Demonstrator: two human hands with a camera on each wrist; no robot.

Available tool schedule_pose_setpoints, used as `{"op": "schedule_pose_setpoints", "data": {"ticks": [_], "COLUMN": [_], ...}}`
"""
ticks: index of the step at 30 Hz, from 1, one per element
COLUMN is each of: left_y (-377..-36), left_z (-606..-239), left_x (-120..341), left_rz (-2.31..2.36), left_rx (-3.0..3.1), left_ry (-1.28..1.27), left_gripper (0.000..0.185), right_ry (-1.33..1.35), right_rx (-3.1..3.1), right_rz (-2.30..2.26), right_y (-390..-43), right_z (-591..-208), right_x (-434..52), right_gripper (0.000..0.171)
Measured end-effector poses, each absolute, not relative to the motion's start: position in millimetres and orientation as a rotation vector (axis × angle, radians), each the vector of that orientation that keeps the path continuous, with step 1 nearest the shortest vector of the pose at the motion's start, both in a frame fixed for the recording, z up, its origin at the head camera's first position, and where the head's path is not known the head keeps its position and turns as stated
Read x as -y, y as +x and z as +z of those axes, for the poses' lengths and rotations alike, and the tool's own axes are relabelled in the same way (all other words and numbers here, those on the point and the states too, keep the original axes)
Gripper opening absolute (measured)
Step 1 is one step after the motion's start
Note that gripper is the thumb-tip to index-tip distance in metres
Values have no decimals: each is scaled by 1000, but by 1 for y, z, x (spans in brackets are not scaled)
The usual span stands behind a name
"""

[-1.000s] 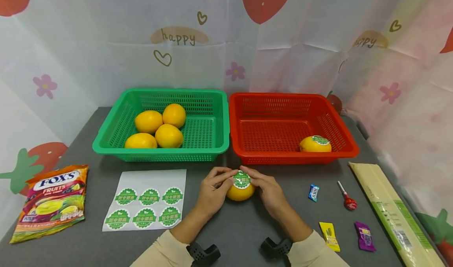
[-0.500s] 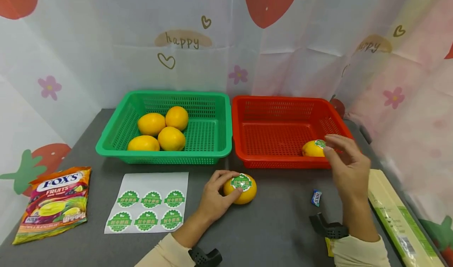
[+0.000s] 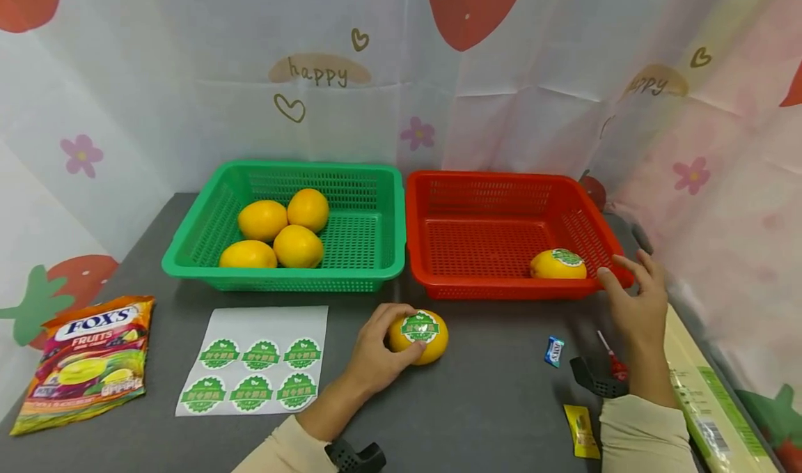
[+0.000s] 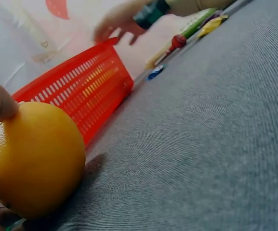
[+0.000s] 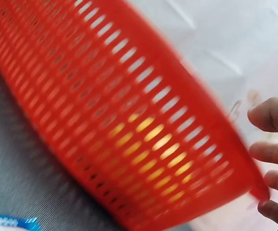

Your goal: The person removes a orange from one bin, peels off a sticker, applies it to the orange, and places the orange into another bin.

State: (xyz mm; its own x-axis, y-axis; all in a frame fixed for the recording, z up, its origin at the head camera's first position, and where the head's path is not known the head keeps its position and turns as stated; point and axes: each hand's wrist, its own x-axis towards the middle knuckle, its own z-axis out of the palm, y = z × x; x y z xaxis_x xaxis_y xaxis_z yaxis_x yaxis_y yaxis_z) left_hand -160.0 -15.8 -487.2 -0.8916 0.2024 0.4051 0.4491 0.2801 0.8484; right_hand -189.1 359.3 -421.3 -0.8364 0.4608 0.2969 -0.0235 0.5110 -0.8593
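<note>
My left hand (image 3: pixel 383 347) grips a yellow fruit (image 3: pixel 421 336) (image 4: pixel 35 156) that bears a green round sticker and sits on the grey table in front of the red basket (image 3: pixel 438 208) (image 5: pixel 129 110). My right hand (image 3: pixel 633 299) (image 5: pixel 273 159) hovers with fingers spread and loose by the red basket's front right corner and holds nothing. Inside that basket lies another stickered yellow fruit (image 3: pixel 557 265). A white sheet with several green stickers (image 3: pixel 257 365) lies left of my left hand.
A green basket (image 3: pixel 388 250) holds several plain yellow fruits (image 3: pixel 276 233). A Fox's candy bag (image 3: pixel 84 358) lies at the left. Small wrapped sweets (image 3: pixel 554 351), a red lollipop (image 3: pixel 617 365) and a long pale package (image 3: pixel 708 389) lie at the right.
My right hand let go of the stickered fruit and swung right to the red basket's corner, then dropped lower. My left hand stays on the fruit.
</note>
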Motion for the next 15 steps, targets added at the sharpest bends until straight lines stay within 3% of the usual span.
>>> {"op": "schedule_pose_setpoints", "data": {"ticks": [10, 15], "left_y": [-163, -160], "left_z": [-476, -448], "left_x": [21, 12], "left_rz": [-1600, -1632], "left_rx": [2442, 2337], "left_ry": [-789, -802], "left_gripper": [59, 66], "right_ry": [-390, -372], "right_rx": [2249, 2216], "right_rz": [1336, 1372], "right_y": [-192, -191], "right_z": [-438, -440], "right_x": [-364, -362], "right_gripper": [48, 47]}}
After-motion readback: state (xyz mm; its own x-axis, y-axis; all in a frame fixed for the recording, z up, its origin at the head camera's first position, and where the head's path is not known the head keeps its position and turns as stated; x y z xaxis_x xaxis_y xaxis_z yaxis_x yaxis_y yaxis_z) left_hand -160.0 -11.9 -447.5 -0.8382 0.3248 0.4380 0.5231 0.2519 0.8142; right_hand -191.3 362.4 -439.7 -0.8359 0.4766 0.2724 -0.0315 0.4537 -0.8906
